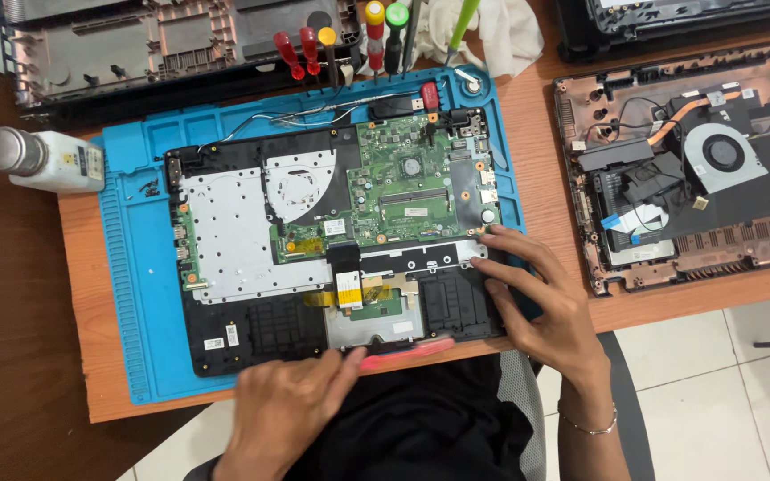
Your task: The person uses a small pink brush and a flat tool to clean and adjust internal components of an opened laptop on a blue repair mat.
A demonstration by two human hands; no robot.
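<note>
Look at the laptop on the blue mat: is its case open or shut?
Open. The laptop lies with its cover off, green circuit board exposed. The left hand holds a red tool at its edge.

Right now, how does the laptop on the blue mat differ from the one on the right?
The mat laptop shows a green board and a bare silver plate; the right laptop shows a round fan and an orange cable. The mat laptop lies on the blue mat with the left hand and right hand at it; the right laptop lies on bare wood, untouched. Both are open, insides up.
</note>
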